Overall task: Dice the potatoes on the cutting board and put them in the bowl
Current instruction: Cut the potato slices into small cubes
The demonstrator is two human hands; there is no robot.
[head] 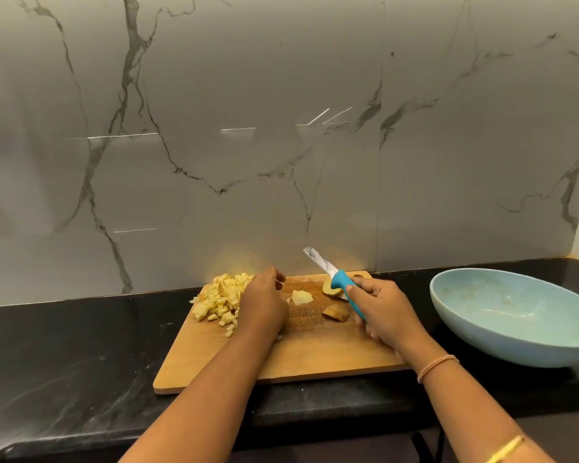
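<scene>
Head view: nearest, two forearms reach over a black counter (64, 345) onto the wooden cutting board (315, 357). The left hand (264, 304) lies knuckles-up with its fingers curled under, and whether it holds anything cannot be told. It sits just beside the pile of diced potatoes (221, 299) at the board's far left. The right hand (380, 307) grips the blue handle of the knife (335, 277), blade raised and pointing away. Uncut potato pieces (336, 312) lie between the hands. To the right, off the board, the pale blue bowl (502, 345) shows only faint smears inside. A marble wall (281, 128) stands behind.
</scene>
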